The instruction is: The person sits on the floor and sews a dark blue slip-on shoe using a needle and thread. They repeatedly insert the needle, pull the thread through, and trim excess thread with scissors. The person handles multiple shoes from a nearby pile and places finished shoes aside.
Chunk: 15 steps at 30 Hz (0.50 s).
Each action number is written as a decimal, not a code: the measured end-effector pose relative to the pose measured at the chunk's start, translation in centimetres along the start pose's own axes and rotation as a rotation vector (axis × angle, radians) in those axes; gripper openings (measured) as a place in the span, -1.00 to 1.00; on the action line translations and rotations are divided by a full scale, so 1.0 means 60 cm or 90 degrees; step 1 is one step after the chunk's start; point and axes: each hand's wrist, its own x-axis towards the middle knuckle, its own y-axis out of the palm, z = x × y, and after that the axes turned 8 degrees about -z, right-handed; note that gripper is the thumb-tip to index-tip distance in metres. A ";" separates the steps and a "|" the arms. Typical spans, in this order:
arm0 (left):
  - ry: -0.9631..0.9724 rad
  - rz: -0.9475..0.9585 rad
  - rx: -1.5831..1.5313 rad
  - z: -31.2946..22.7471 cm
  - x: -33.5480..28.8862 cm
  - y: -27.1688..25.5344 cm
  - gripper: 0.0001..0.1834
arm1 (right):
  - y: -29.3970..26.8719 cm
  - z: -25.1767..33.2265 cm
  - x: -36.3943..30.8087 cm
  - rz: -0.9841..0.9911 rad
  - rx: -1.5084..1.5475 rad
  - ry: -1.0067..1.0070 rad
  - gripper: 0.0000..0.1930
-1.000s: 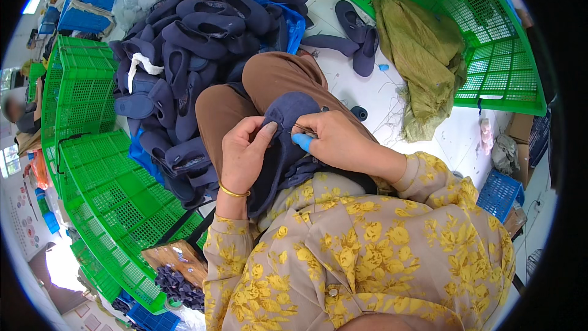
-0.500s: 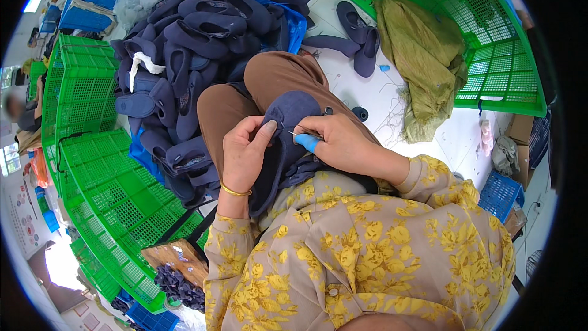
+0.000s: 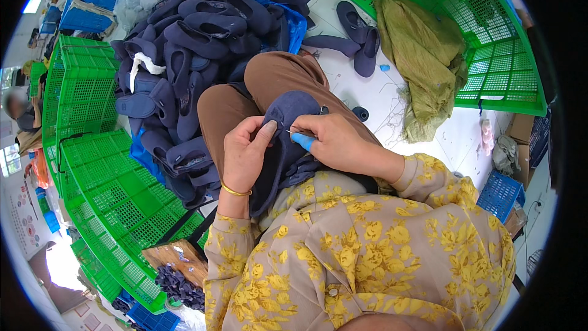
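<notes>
A navy cloth shoe (image 3: pixel 298 105) lies over my lap with its rounded toe pointing away from me. My left hand (image 3: pixel 244 147) pinches the shoe's edge between thumb and fingers, a gold bangle on the wrist. At the same edge, my right hand (image 3: pixel 334 140) is closed on a thin needle (image 3: pixel 288 131), whose short visible end reaches the fabric by my left thumb. A blue wrap (image 3: pixel 302 141) covers one digit of the right hand. Whether thread runs through the needle is too small to tell.
A big heap of navy shoes (image 3: pixel 202 30) rises at my left beside green plastic crates (image 3: pixel 104 202). Ahead on the white floor lie several loose shoes (image 3: pixel 365 52), an olive sack (image 3: pixel 422 55) and a dark spool (image 3: pixel 360 113). Another green crate (image 3: pixel 502 73) stands far right.
My right hand has shifted slightly left, closer to the shoe's edge, and less of the needle shows. My left hand and the shoe have stayed in place.
</notes>
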 end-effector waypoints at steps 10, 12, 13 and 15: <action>-0.056 0.033 -0.036 0.000 0.003 -0.005 -0.83 | 0.017 -0.023 -0.015 -0.048 0.001 -0.047 -0.64; -0.066 0.048 -0.041 0.004 0.004 -0.006 -0.84 | 0.019 -0.025 -0.014 -0.066 0.003 -0.063 -0.64; -0.070 0.055 -0.048 0.005 0.006 -0.006 -0.84 | 0.021 -0.025 -0.014 -0.076 0.000 -0.074 -0.64; -0.074 0.065 -0.057 0.007 0.008 -0.006 -0.84 | 0.024 -0.027 -0.013 -0.091 -0.001 -0.084 -0.64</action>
